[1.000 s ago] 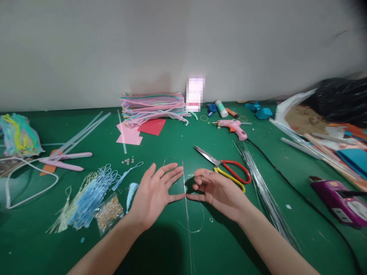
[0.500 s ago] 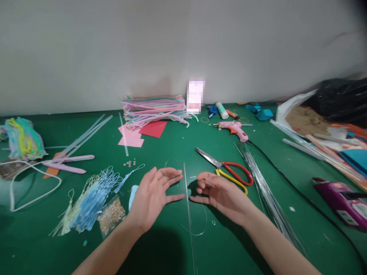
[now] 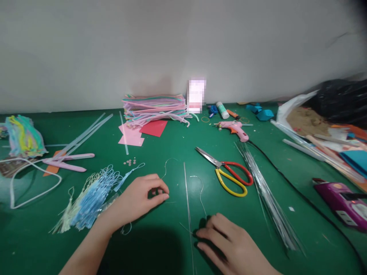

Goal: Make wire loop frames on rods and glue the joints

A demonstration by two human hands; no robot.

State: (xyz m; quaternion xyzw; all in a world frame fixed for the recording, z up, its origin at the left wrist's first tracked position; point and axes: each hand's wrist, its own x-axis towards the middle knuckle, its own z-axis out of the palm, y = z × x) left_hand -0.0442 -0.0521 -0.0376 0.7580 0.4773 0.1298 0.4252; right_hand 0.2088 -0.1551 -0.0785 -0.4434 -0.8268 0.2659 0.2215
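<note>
My left hand hovers over the table left of centre, its fingers curled and the thumb tip close to the index finger. Anything inside it is hidden; a thin pale cord loop shows below the wrist. My right hand is low on the table, thumb and fingertips apart, by the lower end of a curved clear thread. Between the hands lies a straight thin clear rod. Another fine thread curls above my left hand. Open scissors with red and yellow handles lie beyond my right hand.
Blue and pale green tassels lie left. Behind are pipe cleaners, pink paper and a pink glue gun with a black cord. Thin wires and a purple device are right.
My right hand has moved down toward me, to the thread's lower end. My left hand has shifted left and turned palm down, its fingers curling in.
</note>
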